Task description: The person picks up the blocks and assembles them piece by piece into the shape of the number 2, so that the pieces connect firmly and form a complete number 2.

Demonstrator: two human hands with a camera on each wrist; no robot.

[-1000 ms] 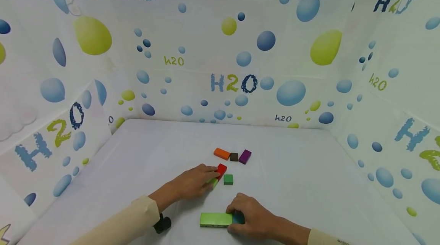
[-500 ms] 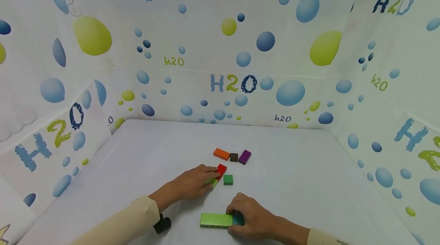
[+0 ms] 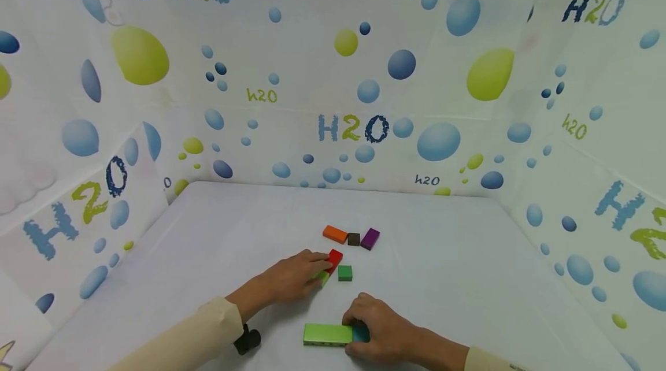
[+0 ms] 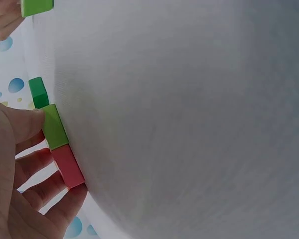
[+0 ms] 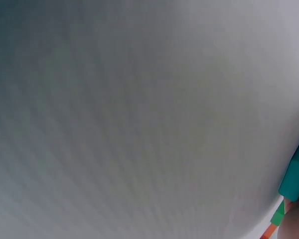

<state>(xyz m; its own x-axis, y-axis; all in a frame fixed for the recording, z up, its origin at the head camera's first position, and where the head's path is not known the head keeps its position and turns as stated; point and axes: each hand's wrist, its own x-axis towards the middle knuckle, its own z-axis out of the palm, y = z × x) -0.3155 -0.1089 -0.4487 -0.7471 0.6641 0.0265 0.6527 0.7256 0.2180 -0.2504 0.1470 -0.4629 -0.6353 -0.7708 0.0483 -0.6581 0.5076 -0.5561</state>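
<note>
My left hand (image 3: 296, 275) grips a red block (image 3: 336, 258) and a small light green block (image 4: 55, 127) set end to end. In the left wrist view its thumb presses the light green block while fingertips reach round the red one. Closer to me, the right hand (image 3: 382, 327) pinches a teal block (image 3: 361, 332) between thumb and fingers. That block sits at the right end of a long light green block (image 3: 326, 334) lying on the table, and the hand covers part of it. A dark green block (image 3: 345, 273) lies just right of the left hand's blocks.
Farther back on the white table (image 3: 442, 255), an orange block (image 3: 335, 234), a dark brown cube (image 3: 354, 239) and a purple block (image 3: 370, 238) lie in a row. A black device (image 3: 247, 340) is at the left wrist. Patterned sheets (image 3: 302, 59) wall the back and sides.
</note>
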